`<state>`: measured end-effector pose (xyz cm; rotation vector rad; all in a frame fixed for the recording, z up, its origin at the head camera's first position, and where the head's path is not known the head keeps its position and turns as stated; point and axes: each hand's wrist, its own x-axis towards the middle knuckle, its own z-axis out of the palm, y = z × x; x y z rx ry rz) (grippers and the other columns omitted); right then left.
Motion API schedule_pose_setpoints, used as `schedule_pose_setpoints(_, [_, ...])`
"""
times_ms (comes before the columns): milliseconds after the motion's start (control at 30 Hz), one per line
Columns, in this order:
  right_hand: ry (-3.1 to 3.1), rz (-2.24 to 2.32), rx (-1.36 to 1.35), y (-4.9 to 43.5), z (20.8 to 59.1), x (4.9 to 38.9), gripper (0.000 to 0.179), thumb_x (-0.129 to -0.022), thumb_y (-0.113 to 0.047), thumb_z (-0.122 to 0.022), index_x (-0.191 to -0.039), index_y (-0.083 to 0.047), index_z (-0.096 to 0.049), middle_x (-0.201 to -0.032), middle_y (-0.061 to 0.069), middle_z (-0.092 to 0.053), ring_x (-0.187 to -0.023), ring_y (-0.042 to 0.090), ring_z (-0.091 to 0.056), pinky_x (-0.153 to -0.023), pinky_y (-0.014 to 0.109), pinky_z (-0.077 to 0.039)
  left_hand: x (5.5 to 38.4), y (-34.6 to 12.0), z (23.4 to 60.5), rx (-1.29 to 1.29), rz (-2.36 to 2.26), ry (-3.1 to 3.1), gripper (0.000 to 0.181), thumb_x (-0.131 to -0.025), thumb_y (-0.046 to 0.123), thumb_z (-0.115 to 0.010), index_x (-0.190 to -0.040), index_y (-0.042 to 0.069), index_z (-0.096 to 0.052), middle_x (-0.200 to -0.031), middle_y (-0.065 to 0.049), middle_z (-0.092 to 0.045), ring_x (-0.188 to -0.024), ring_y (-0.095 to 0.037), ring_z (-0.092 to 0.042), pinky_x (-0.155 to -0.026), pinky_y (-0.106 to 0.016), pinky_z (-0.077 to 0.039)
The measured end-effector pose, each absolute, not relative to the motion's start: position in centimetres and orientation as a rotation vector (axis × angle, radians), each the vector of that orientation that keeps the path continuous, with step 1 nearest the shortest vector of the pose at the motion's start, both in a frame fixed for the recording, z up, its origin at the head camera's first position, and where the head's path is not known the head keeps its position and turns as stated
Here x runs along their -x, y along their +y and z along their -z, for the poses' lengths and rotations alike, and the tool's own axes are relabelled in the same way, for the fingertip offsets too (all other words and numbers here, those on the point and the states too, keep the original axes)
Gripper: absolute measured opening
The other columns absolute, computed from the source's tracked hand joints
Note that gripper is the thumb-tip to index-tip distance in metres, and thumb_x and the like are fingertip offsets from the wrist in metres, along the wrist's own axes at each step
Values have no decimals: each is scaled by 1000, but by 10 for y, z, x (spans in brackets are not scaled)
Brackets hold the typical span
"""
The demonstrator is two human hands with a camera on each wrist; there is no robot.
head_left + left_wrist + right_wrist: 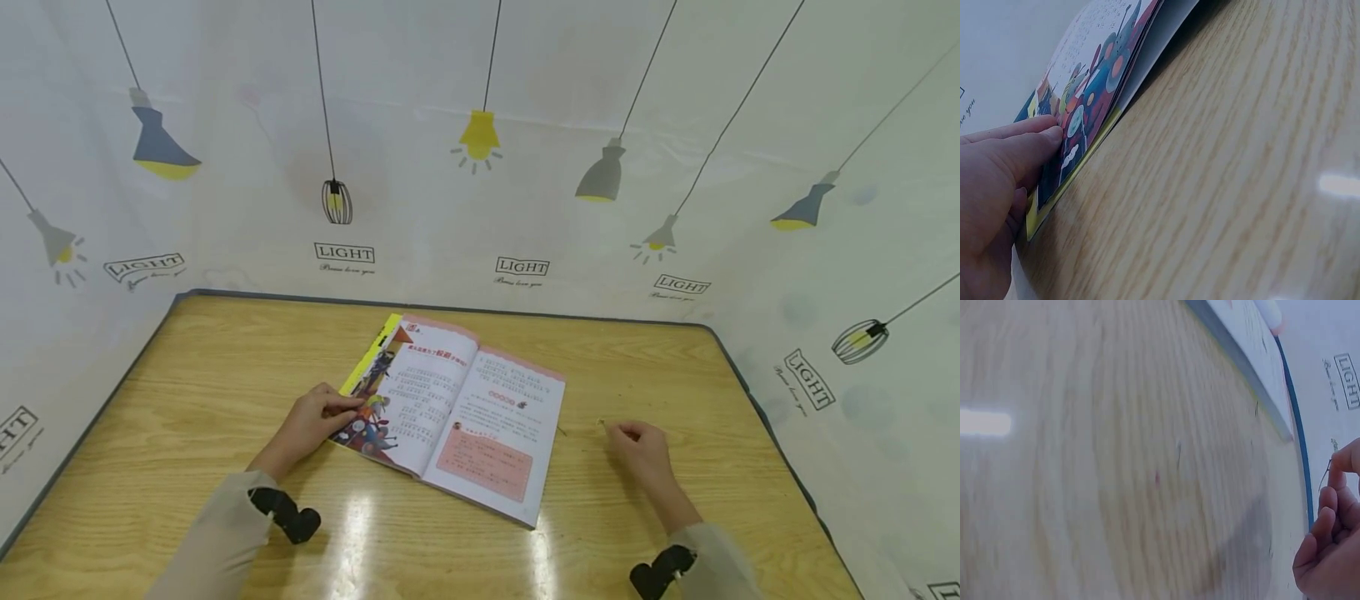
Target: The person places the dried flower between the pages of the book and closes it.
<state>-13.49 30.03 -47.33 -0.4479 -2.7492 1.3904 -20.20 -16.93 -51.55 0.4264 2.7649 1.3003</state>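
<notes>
An open book (450,417) with printed, illustrated pages lies on the wooden table. My left hand (318,421) is at its left edge, with thumb and forefinger extended onto the colourful picture (1082,119). Its other fingers are bent beside the yellow margin and partly hidden. To the right of the book, my right hand (643,448) pinches a tiny, thin, stem-like piece (1325,474) between thumb and forefinger. The piece's pale end sticks out to the left in the head view. The right hand's remaining fingers are curled in, as the right wrist view shows.
A thin dark strand (562,431) lies at the book's right edge. The table (247,350) has a dark rim and meets a pale curtain (420,208) printed with hanging lamps along the back and sides. Each wrist wears a black strap (285,515).
</notes>
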Motion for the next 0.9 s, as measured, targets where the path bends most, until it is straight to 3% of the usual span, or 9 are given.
schedule_pose_setpoints(900, [-2462, -1727, 503, 165, 480, 173, 21, -84, -17, -60, -88, 3, -67, -80, 6, -58, -74, 15, -48, -64, 24, -40, 200, -169, 515, -453, -1306, 2781, 23, -83, 5, -66, -106, 3, -69, -80, -4, -49, -72, -16, -45, -62, -26, -40])
